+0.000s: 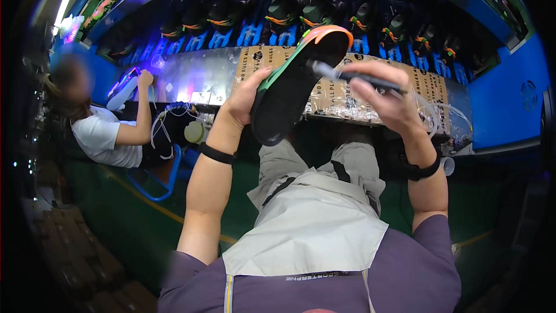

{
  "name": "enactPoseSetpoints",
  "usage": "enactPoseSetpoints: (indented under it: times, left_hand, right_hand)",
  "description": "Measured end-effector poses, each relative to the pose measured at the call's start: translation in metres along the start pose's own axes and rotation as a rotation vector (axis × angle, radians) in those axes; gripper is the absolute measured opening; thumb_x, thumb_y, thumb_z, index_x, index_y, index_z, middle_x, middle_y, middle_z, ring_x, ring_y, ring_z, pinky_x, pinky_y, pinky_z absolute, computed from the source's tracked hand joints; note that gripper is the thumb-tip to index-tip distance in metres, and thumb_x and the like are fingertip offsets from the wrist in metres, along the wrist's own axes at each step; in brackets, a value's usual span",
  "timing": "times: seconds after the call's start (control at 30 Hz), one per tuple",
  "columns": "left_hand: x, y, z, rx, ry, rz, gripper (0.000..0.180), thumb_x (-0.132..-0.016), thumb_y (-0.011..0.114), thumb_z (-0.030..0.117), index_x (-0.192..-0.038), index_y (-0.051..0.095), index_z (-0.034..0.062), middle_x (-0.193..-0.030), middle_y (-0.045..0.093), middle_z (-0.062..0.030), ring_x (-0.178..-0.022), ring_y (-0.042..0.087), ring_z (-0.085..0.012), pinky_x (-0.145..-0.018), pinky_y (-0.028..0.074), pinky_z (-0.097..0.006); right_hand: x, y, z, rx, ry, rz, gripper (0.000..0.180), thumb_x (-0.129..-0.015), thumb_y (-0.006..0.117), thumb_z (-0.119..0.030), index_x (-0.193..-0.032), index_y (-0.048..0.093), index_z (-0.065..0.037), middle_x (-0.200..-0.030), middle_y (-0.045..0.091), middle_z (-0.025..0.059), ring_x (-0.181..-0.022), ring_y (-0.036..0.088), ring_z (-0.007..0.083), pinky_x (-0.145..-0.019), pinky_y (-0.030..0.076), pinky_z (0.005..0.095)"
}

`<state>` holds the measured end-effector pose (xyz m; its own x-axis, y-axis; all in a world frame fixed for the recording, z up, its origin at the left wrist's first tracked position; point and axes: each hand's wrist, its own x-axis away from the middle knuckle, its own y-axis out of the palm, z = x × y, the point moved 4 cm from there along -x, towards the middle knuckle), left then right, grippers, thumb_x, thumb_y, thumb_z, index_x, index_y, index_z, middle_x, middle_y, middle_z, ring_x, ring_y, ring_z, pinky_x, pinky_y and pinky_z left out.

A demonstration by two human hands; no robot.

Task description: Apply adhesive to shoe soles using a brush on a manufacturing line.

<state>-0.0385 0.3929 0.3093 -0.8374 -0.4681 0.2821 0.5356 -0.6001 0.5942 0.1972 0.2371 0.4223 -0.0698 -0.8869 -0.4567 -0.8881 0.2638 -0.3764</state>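
My left hand grips a shoe sole by its left edge, with the thumb along the rim. The sole is tilted; its broad inner face is black, and its raised side wall runs from green to orange at the far end. Between the fingers and thumb of my right hand is a dark-handled brush. Its pale head points left over the sole's upper part; whether it touches the black face I cannot tell. A clear hose hangs beside the right wrist.
Cardboard under clear film covers the bench ahead. Behind it, several dark shoes with orange trim stand on blue-lit racks. At the left, a co-worker sits on a blue-framed chair, near a pale green container.
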Motion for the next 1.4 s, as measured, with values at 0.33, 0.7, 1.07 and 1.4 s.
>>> enactPoseSetpoints:
  times: [0.33, 0.7, 1.07, 1.4]
  left_hand:
    - [-0.004, 0.015, -0.048, 0.267, 0.031, -0.047, 0.069, -0.109, 0.026, 0.05, -0.151, 0.048, -0.0004, -0.137, 0.065, -0.0233, -0.118, 0.07, -0.0354, -0.104, 0.057, -0.05]
    - [0.011, 0.039, -0.058, 0.484, 0.077, -0.15, 0.068, -0.109, 0.022, 0.048, -0.149, 0.05, 0.001, -0.136, 0.065, -0.0246, -0.118, 0.069, -0.0384, -0.102, 0.057, -0.052]
    - [0.025, -0.011, -0.053, 0.596, 0.273, -0.132, 0.086, -0.105, 0.015, 0.063, -0.153, 0.043, -0.0032, -0.144, 0.053, -0.0364, -0.125, 0.06, -0.0527, -0.101, 0.052, -0.064]
    - [0.048, -0.049, -0.049, 0.782, 0.304, -0.092, 0.087, -0.1, 0.042, 0.064, -0.159, 0.034, 0.0007, -0.143, 0.049, -0.0345, -0.118, 0.063, -0.0465, -0.091, 0.061, -0.056]
  right_hand:
    - [0.039, 0.065, 0.002, 0.159, -0.119, -0.256, 0.02, -0.085, 0.08, -0.008, -0.105, 0.077, -0.004, -0.095, 0.075, 0.0154, -0.084, 0.071, 0.0342, -0.079, 0.057, 0.0418]
    - [0.012, 0.065, 0.006, 0.467, -0.362, -0.057, 0.033, -0.083, 0.078, -0.007, -0.115, 0.07, -0.005, -0.083, 0.06, 0.0103, -0.081, 0.061, 0.0301, -0.074, 0.05, 0.0418]
    - [0.012, 0.046, 0.037, -0.049, 0.1, 0.08, 0.029, -0.095, 0.071, -0.008, -0.123, 0.073, 0.0, -0.1, 0.072, 0.0128, -0.085, 0.067, 0.0207, -0.078, 0.052, 0.0316]
    - [0.065, 0.034, 0.189, 0.133, 0.204, 0.417, 0.033, -0.097, 0.068, -0.012, -0.127, 0.07, 0.003, -0.109, 0.073, 0.0166, -0.094, 0.07, 0.0226, -0.088, 0.053, 0.0323]
